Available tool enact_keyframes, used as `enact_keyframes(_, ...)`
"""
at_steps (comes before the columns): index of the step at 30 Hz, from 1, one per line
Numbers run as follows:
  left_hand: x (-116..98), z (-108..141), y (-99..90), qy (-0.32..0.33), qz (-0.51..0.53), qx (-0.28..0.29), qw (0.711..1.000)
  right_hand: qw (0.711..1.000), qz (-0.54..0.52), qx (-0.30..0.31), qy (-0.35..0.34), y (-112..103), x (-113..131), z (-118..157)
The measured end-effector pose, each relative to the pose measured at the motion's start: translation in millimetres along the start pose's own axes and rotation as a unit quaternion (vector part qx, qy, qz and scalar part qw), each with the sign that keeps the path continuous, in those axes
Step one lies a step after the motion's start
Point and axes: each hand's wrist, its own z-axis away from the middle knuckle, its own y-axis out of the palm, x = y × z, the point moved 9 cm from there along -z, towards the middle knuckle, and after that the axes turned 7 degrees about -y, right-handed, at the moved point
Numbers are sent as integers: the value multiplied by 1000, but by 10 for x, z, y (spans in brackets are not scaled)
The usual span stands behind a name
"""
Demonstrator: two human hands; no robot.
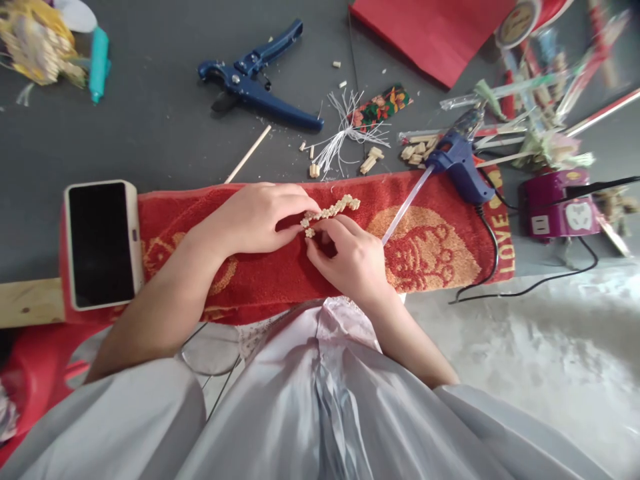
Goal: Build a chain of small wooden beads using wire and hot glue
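Observation:
A crooked chain of small pale pieces point(336, 209), cream in colour and flower-like in outline, lies over the red towel point(270, 280). My left hand point(265, 217) pinches the chain's left end between thumb and fingers. From the right, my right hand point(350, 250) has its thumb and forefinger closed at the lowest piece of that end, beside the left fingertips. The chain's other end sticks out past my fingers to the upper right. To the right of my hands, a blue glue gun point(463, 167) rests on the towel with a translucent glue stick point(407, 207) sticking out.
Beyond the towel lie a blue cutter point(260, 83), a thin stick point(249, 153), white strings point(345, 137) and cut pale pieces point(371, 160). A phone-like device point(103, 245) sits at left. At right are a purple power socket point(561, 203), a black cord point(530, 292) and scattered sticks.

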Motion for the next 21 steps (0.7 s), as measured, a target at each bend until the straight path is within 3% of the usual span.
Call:
enact_keyframes(9, -35, 21, 11, 26, -46, -34, 998, 1000, 21, 4, 21, -225, -134, 11)
enact_keyframes(13, -58, 31, 25, 40, -71, -45, 996, 999, -12, 29, 24, -222, -179, 21)
enact_keyframes(18, -67, 33, 46, 36, -79, -37, 996, 987, -148, 49, 37, -153, -180, -26)
enact_keyframes(21, -56, 35, 43, 24, -56, -29, 998, 954, -289, 47, 73, -101, -204, -64)
